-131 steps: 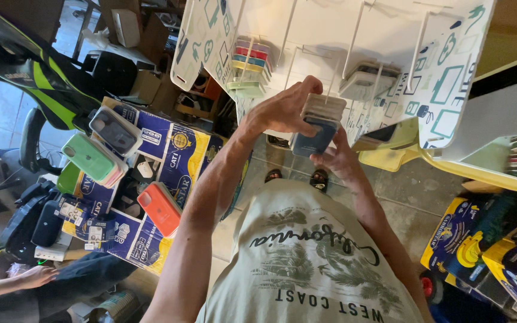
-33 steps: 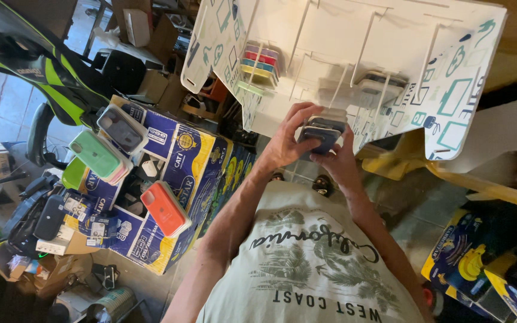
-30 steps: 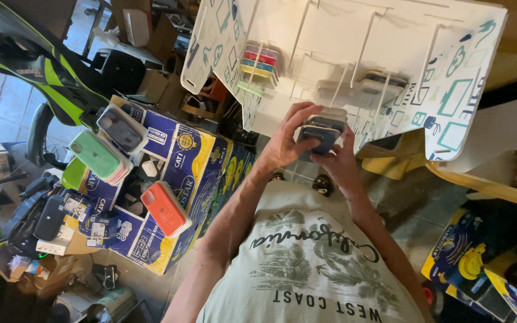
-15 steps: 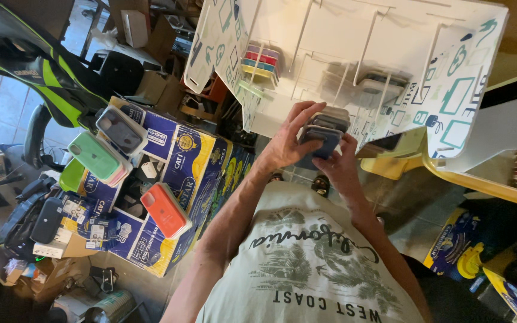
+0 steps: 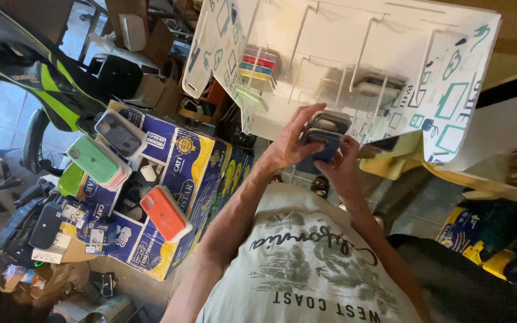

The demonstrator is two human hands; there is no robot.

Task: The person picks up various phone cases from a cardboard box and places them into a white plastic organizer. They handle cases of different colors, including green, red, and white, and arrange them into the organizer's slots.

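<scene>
You've got both hands pinching that small stack of phone cases (image 5: 324,134), left hand (image 5: 291,146) on its side, right hand (image 5: 345,170) underneath, right in front of the white rack (image 5: 354,48). Keep the stack squared so none slip.

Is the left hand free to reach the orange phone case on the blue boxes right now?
Probably not yet: the left hand and right hand both hold the stack of phone cases at the white rack. The orange case lies uncovered, low on that side.
</scene>
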